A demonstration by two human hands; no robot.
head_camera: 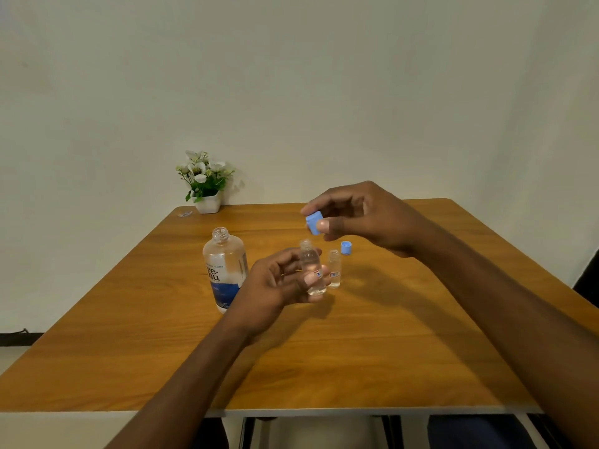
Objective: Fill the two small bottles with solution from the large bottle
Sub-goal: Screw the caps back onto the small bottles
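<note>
My left hand (275,283) grips a small clear bottle (311,270) upright, its neck uncapped and clear liquid inside. Above that neck my right hand (363,218) pinches a blue cap (313,222) between thumb and fingers, apart from the bottle. A second small clear bottle (334,268) stands uncapped on the table just to the right. Its blue cap (346,247) lies behind it. The large clear bottle (223,267) with a blue label stands uncapped to the left, partly behind my left hand.
The wooden table (324,358) reaches from the near edge to the wall. A white pot of white flowers (205,183) stands at the back left, with a small clear item (184,214) beside it near the far left corner.
</note>
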